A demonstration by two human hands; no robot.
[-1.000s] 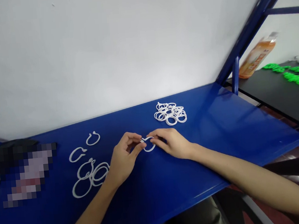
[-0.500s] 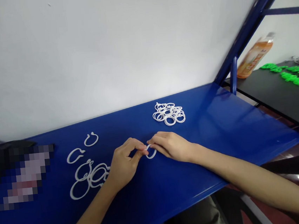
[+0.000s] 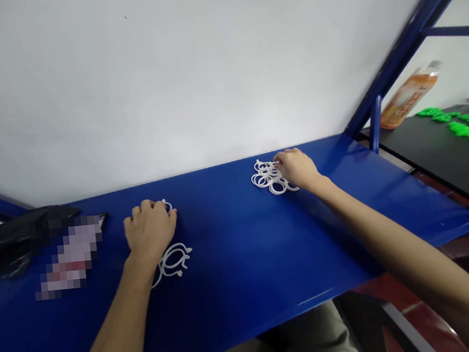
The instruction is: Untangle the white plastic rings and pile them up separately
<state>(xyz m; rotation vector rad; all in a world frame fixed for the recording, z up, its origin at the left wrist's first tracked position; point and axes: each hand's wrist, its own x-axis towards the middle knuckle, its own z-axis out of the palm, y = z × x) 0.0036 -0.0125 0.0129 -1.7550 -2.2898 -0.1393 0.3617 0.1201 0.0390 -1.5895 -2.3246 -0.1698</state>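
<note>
clearly, each hand stands over its own batch of white plastic rings. the left hand (image 3: 150,228), palm down, covers part of the loose left-hand group; the curved edge of one open ring (image 3: 167,205) shows just beyond its thumb side, so that ring lies forward and right of the palm. nearer the person, beside the wrist, some overlapping open rings (image 3: 175,259) lie on the blue tabletop (image 3: 224,243), knobbed ends toward the right. being round, they have no real long axis; the gap gives the direction. the left hand is much the nearer to them. its fingers are slightly parted and bent, but whether they grip anything underneath i cannot tell.

the right hand (image 3: 299,168) is at the far right side of the ring pile (image 3: 270,178), thumb and fingers drawn close together at a ring's edge; whether it has hold of that ring is unclear.

half a second ago both hands met mid-table with one ring between them. now they are well apart, the middle holds no ring, and the left hand hides rings that showed then.
</note>
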